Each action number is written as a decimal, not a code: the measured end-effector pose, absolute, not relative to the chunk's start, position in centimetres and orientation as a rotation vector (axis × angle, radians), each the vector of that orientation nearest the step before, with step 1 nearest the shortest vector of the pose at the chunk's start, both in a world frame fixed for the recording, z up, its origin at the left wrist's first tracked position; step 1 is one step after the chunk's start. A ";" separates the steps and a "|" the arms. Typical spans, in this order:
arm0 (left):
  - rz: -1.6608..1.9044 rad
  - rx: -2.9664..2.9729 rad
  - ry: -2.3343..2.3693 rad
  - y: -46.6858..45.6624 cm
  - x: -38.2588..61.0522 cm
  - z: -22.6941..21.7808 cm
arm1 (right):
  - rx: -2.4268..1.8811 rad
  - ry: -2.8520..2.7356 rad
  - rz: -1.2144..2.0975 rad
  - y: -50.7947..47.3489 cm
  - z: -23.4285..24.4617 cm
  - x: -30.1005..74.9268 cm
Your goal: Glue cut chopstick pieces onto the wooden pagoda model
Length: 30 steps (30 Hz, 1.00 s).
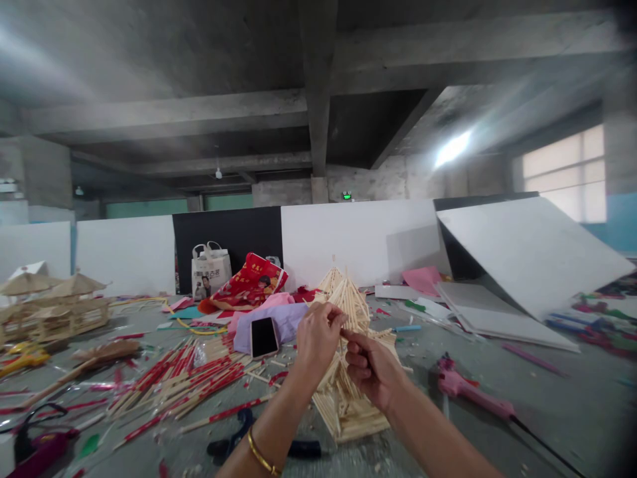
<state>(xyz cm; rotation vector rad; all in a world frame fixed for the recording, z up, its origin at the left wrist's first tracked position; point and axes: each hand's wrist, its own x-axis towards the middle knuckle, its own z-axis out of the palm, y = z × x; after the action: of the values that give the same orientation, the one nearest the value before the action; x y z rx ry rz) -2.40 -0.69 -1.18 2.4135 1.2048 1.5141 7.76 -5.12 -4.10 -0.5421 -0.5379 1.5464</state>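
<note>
A model building [343, 418] of pale wooden sticks, with pointed roofs, stands in front of me on a flat stick base. My left hand [318, 335] is closed at its upper part, fingertips pinched together. Close against it, my right hand [375, 368] is also closed, its thumb and forefinger meeting the left fingertips. Whatever lies between the fingers is too small to make out. Both hands cover the middle of the model. A dark blue tool [303, 449] lies partly behind my left forearm.
Bundles of red-ended sticks [184, 385] and a phone [264, 337] on purple cloth [293, 318] lie to the left. At right are a pink glue gun [472, 392] with its cord and white boards [497, 315]. Other stick models [54, 309] stand far left.
</note>
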 end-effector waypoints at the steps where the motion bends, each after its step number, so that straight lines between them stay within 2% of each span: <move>1: 1.516 2.410 1.202 -0.7 -2.4 -1.2 | -0.544 -0.538 1.542 -5.2 -4.1 7.8; 30: 1.572 2.374 1.179 -0.9 -2.2 -1.5 | -0.555 -0.616 1.531 -5.0 -4.8 8.4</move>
<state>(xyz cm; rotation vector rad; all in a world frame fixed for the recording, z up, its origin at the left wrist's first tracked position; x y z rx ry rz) -2.24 -0.95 -1.53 2.3738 1.1789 1.5719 8.43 -4.98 -4.77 -0.5553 -0.6161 1.5310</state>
